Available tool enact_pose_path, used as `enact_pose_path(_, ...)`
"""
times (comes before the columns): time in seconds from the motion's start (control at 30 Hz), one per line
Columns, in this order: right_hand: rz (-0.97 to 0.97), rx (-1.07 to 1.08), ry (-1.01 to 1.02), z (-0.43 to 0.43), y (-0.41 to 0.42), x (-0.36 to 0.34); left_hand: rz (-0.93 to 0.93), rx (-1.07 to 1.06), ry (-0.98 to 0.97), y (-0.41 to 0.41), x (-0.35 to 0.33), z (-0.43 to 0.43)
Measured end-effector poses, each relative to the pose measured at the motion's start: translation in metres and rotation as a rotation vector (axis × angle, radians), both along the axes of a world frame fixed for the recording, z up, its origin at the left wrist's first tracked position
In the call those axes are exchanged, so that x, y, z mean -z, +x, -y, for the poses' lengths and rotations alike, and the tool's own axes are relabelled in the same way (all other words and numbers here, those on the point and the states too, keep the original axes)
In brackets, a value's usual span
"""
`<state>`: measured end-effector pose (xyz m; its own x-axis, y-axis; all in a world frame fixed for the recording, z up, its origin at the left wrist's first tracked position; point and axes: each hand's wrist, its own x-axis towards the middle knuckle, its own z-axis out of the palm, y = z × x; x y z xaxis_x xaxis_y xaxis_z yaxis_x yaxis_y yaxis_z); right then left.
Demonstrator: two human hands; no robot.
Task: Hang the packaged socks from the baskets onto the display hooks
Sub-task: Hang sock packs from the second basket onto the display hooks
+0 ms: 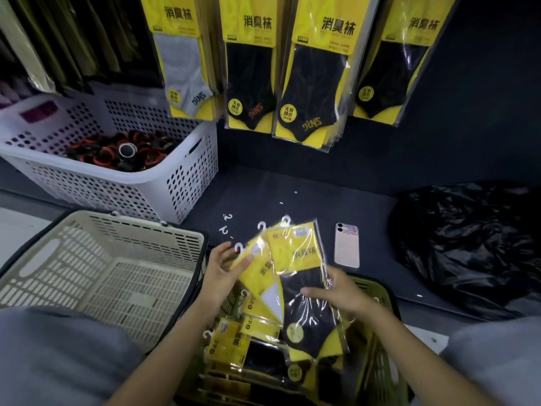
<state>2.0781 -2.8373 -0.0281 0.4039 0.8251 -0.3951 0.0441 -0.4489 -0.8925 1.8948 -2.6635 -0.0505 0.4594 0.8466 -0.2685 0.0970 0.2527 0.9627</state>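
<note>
Sock packs (295,253) fanned above green basket (383,294) | left hand (218,271) pinches their top | right hand (333,291) grips lower part

On the dark shelf (292,183) a pale pink phone (347,245) lies back side up, near a crumpled black plastic bag (468,244) at its right, w/ two loose white plastic hooks (225,224) at its left, and further back-left a white perforated basket (187,177) w/ black-and-orange rolls (117,150) stands under hanging clothes (58,39).
</note>
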Motion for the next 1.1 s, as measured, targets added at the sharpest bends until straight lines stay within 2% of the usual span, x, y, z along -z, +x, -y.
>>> enact_pose_path(0.07, -0.044, 0.077, 0.085, -0.003, 0.003, -0.017, 0.061, 0.083, -0.065, 0.002, -0.015, -0.001)
enact_pose_path(0.17, -0.087, 0.129, 0.155, -0.006, 0.003, -0.039, 0.086, 0.346, -0.247, 0.013, -0.038, 0.013)
enact_pose_path(0.23, -0.084, 0.117, 0.161, -0.007, 0.002, -0.052, 0.086, 0.340, -0.272, 0.027, -0.056, 0.022)
enact_pose_path(0.33, -0.115, 0.169, 0.277, -0.010, 0.005, -0.072, 0.133, 0.262, -0.137, 0.046, -0.084, 0.024)
enact_pose_path(0.53, -0.125, 0.512, 0.614, -0.015, 0.030, -0.128, 0.235, 0.306, 0.124, 0.076, -0.148, 0.021)
enact_pose_path(0.67, -0.079, 0.562, 0.699, -0.008, 0.052, -0.160, 0.286, 0.353, 0.259, 0.101, -0.191, 0.014)
enact_pose_path(0.83, 0.072, 0.665, 0.758, 0.004, 0.097, -0.218, 0.373, 0.242, 0.406, 0.125, -0.245, -0.005)
enact_pose_path(1.1, 0.294, 0.675, 0.844, -0.013, 0.145, -0.300, 0.423, 0.144, 0.487, 0.143, -0.302, -0.023)
